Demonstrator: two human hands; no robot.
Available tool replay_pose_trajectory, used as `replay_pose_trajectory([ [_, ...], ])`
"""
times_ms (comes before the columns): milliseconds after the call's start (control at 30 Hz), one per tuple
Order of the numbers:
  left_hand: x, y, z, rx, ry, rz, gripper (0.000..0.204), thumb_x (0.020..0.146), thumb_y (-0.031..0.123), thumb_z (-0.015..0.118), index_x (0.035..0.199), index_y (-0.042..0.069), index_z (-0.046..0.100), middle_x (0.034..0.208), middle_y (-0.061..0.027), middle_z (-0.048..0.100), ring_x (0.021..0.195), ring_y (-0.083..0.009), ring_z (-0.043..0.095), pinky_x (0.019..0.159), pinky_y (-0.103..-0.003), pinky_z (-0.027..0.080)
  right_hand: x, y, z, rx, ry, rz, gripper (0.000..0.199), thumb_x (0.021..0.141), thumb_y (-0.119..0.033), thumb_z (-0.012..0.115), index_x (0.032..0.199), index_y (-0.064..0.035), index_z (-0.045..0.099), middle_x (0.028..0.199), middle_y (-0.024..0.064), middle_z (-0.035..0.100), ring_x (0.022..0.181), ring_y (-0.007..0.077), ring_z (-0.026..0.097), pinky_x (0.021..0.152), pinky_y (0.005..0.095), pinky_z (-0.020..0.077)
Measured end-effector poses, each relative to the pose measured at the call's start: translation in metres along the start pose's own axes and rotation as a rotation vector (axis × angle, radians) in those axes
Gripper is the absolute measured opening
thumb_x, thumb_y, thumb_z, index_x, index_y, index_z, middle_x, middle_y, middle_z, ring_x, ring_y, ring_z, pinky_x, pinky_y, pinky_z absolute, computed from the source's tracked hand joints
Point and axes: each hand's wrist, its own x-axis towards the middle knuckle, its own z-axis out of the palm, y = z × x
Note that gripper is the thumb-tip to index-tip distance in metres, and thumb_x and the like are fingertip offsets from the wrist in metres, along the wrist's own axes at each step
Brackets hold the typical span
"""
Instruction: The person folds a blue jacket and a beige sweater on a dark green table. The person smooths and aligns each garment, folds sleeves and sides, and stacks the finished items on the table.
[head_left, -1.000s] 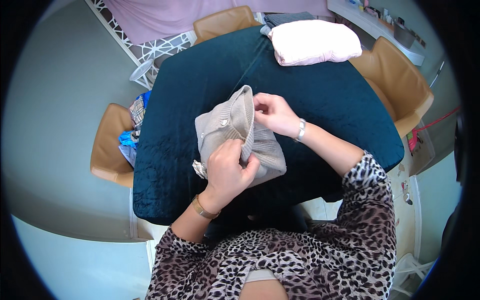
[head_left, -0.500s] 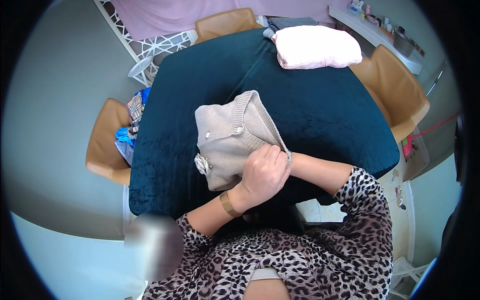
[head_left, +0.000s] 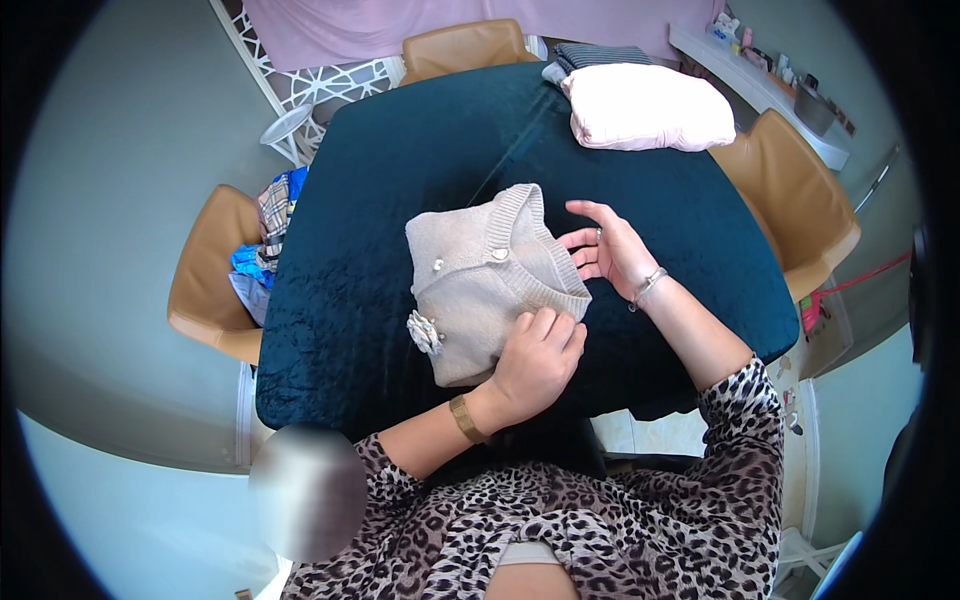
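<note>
the folded beige cardigan lies flat in the middle of the dark teal counter. left hand rests on its near right corner, fingers curled and pressing down on the knit. right hand sits just beside the ribbed edge, fingers spread loose, holding nothing. a folded pink garment lies at the far side, well apart.

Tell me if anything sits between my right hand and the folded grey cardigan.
Nothing visible does. The right hand lies open on the table beside the grey cardigan; the left hand already rests on it.
</note>
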Motion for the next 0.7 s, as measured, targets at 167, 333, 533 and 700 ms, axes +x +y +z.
replay_pose_trajectory([
  [167,0.005,0.004,-0.012,-0.052,-0.061,-0.034,0.034,0.081,0.008,0.072,0.114,-0.002,0.07,0.101,-0.0113,0.06,0.093,-0.028,0.056,0.08,-0.041,0.047,0.001,-0.007,0.064,-0.933,0.136,-0.443,0.083,0.088,-0.038,0.08,0.157,-0.0137,0.04,0.115,0.023,0.07,0.108,0.0319,0.07,0.093,0.0371,0.0557],
  [333,0.029,-0.03,-0.073,0.005,-0.084,-0.093,0.053,0.092,0.02,0.068,0.134,-0.009,0.058,0.139,-0.0287,0.055,0.135,-0.0446,0.049,0.114,-0.053,0.038,0.025,0.019,0.039,-0.751,0.047,-0.458,0.062,0.087,-0.012,0.079,0.144,-0.0123,0.055,0.125,0.0202,0.069,0.115,0.0288,0.067,0.098,0.0378,0.0537],
  [533,-0.001,-0.071,-0.036,0.12,-0.238,-0.16,0.094,0.096,0.059,0.058,0.148,-0.017,0.038,0.153,-0.0444,0.032,0.148,-0.0558,0.027,0.124,-0.061,0.015,0.026,0.023,0.035,0.028,0.143,-0.165,0.039,0.1,-0.009,0.063,0.138,-0.0023,0.058,0.11,0.0139,0.072,0.095,0.0184,0.071,0.083,0.0314,0.058],
  [700,0.005,-0.065,-0.037,-0.093,-0.185,-0.319,0.103,0.096,0.067,0.054,0.149,-0.019,0.034,0.155,-0.0448,0.03,0.151,-0.0566,0.021,0.124,-0.061,0.011,0.01,0.022,-0.002,0.109,-0.277,0.229,0.031,0.1,-0.004,0.054,0.128,0.0055,0.065,0.12,0.0166,0.073,0.104,0.0225,0.074,0.091,0.036,0.061],
])
